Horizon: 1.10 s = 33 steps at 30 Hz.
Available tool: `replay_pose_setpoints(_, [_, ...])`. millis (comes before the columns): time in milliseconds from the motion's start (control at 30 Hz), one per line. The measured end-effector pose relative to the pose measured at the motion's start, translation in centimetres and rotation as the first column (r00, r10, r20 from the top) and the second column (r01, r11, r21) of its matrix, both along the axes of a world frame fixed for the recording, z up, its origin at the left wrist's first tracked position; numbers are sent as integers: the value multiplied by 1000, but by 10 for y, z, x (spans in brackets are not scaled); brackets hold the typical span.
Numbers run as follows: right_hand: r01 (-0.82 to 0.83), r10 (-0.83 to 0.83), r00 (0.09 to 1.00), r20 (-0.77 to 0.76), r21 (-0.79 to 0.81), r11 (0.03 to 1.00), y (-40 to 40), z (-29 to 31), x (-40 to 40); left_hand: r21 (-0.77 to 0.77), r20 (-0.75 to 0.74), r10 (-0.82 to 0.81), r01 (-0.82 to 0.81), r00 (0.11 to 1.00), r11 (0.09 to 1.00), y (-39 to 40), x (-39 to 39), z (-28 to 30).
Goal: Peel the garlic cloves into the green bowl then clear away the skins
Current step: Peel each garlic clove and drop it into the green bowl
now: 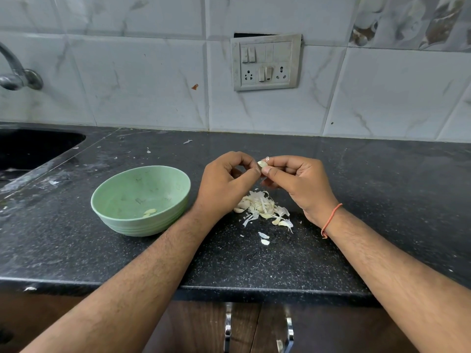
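- Premises: domestic kitchen.
- Black speckled stone worktop (280,263) runs along the wall, its surface marked with pale smears and scraps.
- Dark sink basin (33,146) is set into the worktop at far left, with a chrome wall-mounted tap (17,75) above it.
- Wall is faced with grey-white marble-pattern glazed tiles (142,82).
- Grey switch-and-socket plate (266,62) is fixed in the tiling.
- Dark wood cabinet doors (204,327) with chrome handles (228,327) sit beneath the worktop.
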State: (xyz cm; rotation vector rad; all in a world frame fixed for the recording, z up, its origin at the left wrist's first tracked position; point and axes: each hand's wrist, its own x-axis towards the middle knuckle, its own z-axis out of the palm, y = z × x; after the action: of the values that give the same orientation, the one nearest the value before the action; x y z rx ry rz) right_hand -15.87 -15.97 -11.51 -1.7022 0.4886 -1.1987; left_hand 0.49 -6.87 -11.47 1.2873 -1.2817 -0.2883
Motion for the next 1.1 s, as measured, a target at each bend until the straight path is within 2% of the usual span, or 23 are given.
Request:
replay_pose_setpoints(267, [-11, 14, 998, -63, 40, 999, -1, 0, -3, 39, -1, 78, -78, 997, 996, 0, 0, 0])
replay_pose_setpoints(600, [-38, 43, 995, -93, 53, 998, -2, -1, -2, 6, 42, 69, -69, 997, 998, -1, 3, -2])
replay_pose_setpoints(1100, [-25, 26, 995, -101, 16, 1000, -1, -1, -2, 9, -19, -23, 23, 1000, 1000, -2, 4, -5])
